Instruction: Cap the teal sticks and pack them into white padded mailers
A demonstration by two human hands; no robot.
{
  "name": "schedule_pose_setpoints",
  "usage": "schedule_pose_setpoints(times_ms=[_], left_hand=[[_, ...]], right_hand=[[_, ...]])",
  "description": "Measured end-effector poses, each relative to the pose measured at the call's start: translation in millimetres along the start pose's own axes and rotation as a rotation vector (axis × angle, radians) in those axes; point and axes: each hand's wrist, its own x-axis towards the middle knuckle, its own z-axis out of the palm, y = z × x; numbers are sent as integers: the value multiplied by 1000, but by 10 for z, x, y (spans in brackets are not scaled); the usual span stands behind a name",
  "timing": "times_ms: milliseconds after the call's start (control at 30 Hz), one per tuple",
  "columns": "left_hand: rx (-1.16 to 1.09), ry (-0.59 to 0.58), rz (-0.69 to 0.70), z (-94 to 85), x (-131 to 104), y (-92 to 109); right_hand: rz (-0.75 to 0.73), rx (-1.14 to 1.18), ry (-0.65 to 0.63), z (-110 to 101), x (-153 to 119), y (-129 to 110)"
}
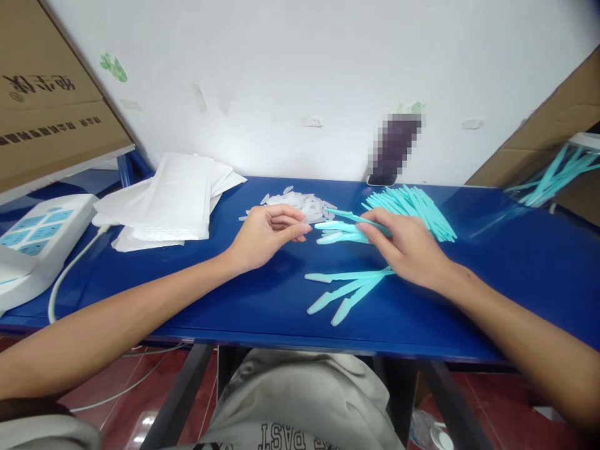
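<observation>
Head view, watched remotely: blue table (497,269) across the frame. Right hand (407,247), three o'clock, was pinching; left hand (262,234), nine o'clock, had fingertips drawn near each other, and I couldn't tell whether they gripped anything. Remaining, by my judgement: the heap of loose teal sticks (422,209), between two and three o'clock. Apparently done: a pale-tipped fan (349,275), five o'clock, and a smaller pale-tipped group (342,237) right of centre. One teal stick (344,215) sat in the right pinch. Smallest: many translucent pieces (300,201), twelve o'clock. I reckoned it early on.
</observation>
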Motion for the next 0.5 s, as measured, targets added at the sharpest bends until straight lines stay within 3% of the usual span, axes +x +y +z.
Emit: schedule_pose_setpoints(times_ms=[200, 500], left_hand=[[59, -29, 47, 35, -12, -9], [52, 24, 36, 71, -4, -6]], right_hand=[[-23, -6, 7, 14, -7, -6], [-77, -39, 60, 43, -10, 11]])
